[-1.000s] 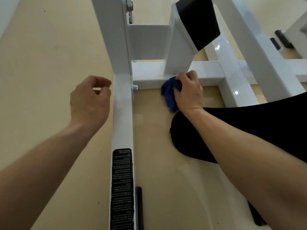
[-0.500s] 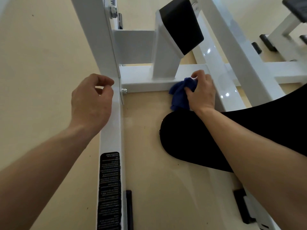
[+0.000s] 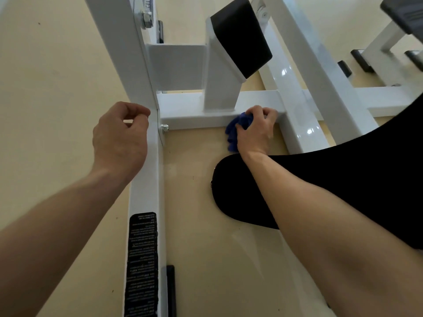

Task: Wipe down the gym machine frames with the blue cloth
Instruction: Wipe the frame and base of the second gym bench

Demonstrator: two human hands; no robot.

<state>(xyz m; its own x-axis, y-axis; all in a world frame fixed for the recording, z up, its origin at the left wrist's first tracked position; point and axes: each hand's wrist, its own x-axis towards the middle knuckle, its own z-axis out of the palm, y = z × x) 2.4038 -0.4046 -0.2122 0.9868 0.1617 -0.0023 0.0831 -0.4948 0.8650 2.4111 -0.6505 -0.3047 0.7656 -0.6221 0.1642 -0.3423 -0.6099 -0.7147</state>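
Right hand (image 3: 256, 131) grip clamped on blue cloth (image 3: 238, 128), seemingly touching crossbar (image 3: 194, 110), centre frame; bar runs left-right, mostly leftward of grip. Left hand (image 3: 120, 138) loosely curled, empty, nearer that end.

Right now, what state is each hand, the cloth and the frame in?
blue cloth: bunched, pressed against the cross beam, part hanging below it.
right hand: grips the blue cloth.
left hand: fingers loosely curled, holds nothing.
cross beam: glossy white, cloth near its right end.
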